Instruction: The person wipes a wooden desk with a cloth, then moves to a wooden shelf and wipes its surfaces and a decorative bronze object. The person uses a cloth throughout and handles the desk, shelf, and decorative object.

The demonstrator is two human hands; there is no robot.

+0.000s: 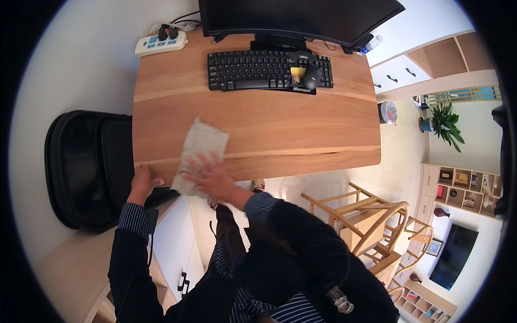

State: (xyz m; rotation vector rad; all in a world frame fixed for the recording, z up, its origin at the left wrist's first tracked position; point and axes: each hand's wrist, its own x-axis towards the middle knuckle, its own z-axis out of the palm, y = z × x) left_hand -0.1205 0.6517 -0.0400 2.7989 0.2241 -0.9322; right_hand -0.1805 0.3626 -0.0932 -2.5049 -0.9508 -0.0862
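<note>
A pale beige cloth (207, 141) lies spread on the wooden desk (280, 124), near its front left part. Its lower end reaches past the desk's front edge. My right hand (210, 175) rests flat on the cloth with the fingers spread. At the desk's front left corner is my left hand (144, 182), its thumb held out to the side and its other fingers partly hidden at the edge. I see nothing held in it, and whether its fingers curl round the corner I cannot make out.
A black keyboard (247, 70) with a mouse (312, 76) on it lies below the monitor (285, 19). A white power strip (161, 43) sits at the back left corner. Left of the desk stands a black chair (81, 167); wooden chairs (371, 220) are at the right.
</note>
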